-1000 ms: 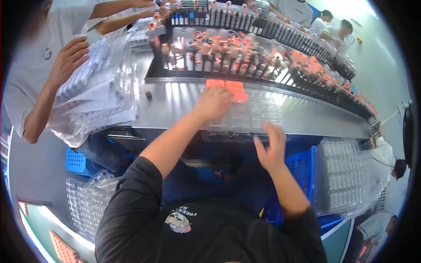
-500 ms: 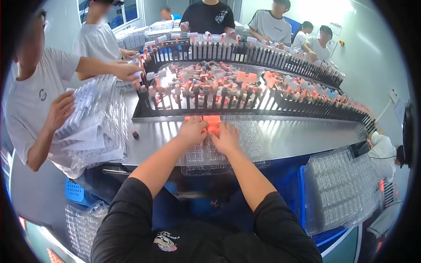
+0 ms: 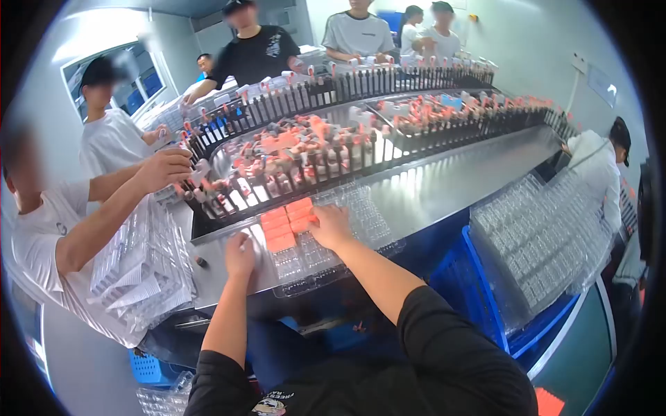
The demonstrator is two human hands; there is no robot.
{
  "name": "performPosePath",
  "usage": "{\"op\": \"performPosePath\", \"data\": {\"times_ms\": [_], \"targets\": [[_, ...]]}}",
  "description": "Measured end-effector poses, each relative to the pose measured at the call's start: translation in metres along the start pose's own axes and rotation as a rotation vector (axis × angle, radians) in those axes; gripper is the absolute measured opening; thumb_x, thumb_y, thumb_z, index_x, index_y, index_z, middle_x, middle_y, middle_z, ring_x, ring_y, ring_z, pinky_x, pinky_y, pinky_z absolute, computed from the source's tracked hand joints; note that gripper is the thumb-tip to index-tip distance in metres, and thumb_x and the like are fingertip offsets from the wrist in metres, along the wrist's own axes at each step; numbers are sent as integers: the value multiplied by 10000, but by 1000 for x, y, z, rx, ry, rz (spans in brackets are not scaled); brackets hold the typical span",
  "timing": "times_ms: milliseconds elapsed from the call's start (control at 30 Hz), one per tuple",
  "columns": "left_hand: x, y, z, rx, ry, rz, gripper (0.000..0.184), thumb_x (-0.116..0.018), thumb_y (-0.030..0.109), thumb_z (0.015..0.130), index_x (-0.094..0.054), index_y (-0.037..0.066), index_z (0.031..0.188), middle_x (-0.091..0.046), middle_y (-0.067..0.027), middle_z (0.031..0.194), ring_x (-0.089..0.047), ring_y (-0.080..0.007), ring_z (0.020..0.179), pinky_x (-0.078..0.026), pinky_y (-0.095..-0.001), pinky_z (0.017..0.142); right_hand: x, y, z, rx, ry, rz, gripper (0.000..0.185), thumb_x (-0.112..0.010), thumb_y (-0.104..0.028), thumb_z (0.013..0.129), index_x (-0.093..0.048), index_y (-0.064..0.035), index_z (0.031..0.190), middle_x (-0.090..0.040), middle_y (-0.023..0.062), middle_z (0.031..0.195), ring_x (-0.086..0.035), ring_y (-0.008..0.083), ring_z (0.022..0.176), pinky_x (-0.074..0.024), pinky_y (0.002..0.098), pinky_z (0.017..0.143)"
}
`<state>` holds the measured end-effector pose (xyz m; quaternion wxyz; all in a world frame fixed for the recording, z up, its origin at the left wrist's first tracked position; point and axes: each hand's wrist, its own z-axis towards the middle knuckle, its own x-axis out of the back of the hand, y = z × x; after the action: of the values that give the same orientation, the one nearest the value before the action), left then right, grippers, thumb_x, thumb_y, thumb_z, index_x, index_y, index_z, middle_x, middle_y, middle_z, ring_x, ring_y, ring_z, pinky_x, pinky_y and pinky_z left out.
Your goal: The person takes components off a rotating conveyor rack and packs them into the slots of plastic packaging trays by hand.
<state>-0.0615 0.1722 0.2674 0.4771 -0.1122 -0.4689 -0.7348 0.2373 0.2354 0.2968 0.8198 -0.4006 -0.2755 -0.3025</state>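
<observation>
Orange pieces, clear tray and hands at the desk. We see the orange pieces (image 3: 277,231) set side by side in the left part of the clear tray (image 3: 316,258), which lies flat on the desk (image 3: 444,177) in front of us. By our reading, filling is at an early stage: one column of orange runs down the left edge, a shorter one stands beside it, and clear moulding shows across most of the remainder. Each piece's long axis appears to run crosswise, rising slightly to the right; the tray's long axis seems to follow the same slant, along the desk's near edge. Our right hand (image 3: 331,227) reaches over the second column, fingertips at its pieces; we cannot tell whether it grips one. Our left hand (image 3: 239,256) is beside the tray's left edge, fingers curled, contents hidden. Beyond the tray stands a black slatted rack (image 3: 202,223).
</observation>
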Motion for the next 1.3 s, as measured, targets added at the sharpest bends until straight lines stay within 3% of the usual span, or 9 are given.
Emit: {"op": "performPosePath", "data": {"times_ms": [133,233,300,567,667,733,867,1100,1300], "targets": [[5,-14,2,214,-121,48,228,-635,226,926,-715,37,1026,-722,-178,1025,-684,-371,994,-530,-470,891,5,-1,-1,-1,-40,-32,187,-700,-303,870,-756,-175,994,-720,34,1089,-632,263,1126,-404,500,961],[0,-3,4,-11,-97,264,224,-635,218,902,-717,27,987,-724,-188,1005,-686,-384,949,-534,-486,855,-8,3,-4,17,-15,-79,209,-685,-309,884,-773,-193,1034,-716,26,1121,-623,262,1159,-392,525,999],[-2,5,11,86,-147,282,249,-636,248,889,-724,22,950,-728,-194,973,-686,-401,934,-534,-505,843,-9,1,0,-8,-44,-103,223,-693,-311,883,-775,-198,1057,-710,18,1161,-605,272,1207,-368,564,1023],[0,15,21,187,-280,549,445,-496,395,971,-765,44,1012,-752,-196,1056,-705,-410,1039,-551,-520,904,118,59,28,27,307,101,232,-782,-267,847,-777,-91,998,-752,145,985,-711,345,965,-550,457,878],[3,26,32,281,-322,595,489,-463,419,983,-777,53,1066,-751,-205,1112,-707,-404,1087,-556,-511,936,144,171,21,-421,360,3,366,-713,-375,903,-756,-101,1141,-759,153,1095,-708,337,1099,-551,430,942],[-6,18,38,286,-308,610,490,-465,418,983,-783,56,1073,-749,-224,1113,-716,-408,1070,-560,-513,938,155,214,-4,-604,100,-425,486,-646,-452,935,-691,-128,1295,-690,128,1320,-636,299,1247,-480,493,1031],[-7,23,44,288,-264,601,478,-496,420,975,-790,48,1029,-755,-230,1056,-727,-420,1017,-565,-526,913,145,208,-19,-495,-48,-556,587,-587,-540,932,-646,-139,1357,-554,147,1503,-473,317,1432,-342,562,1141],[-7,26,39,245,-243,608,447,-498,393,975,-777,48,1036,-746,-234,1078,-715,-412,1043,-561,-536,901,141,215,-27,-453,38,-546,583,-591,-520,937,-635,-146,1383,-564,155,1493,-474,327,1431,-350,537,1143],[-5,25,33,254,-212,538,434,-494,396,982,-776,75,1060,-748,-204,1097,-712,-409,1050,-565,-532,893,140,214,-29,-422,155,-571,373,-627,-408,904,-739,-98,1079,-694,119,1293,-625,304,1224,-463,487,1022]]}}
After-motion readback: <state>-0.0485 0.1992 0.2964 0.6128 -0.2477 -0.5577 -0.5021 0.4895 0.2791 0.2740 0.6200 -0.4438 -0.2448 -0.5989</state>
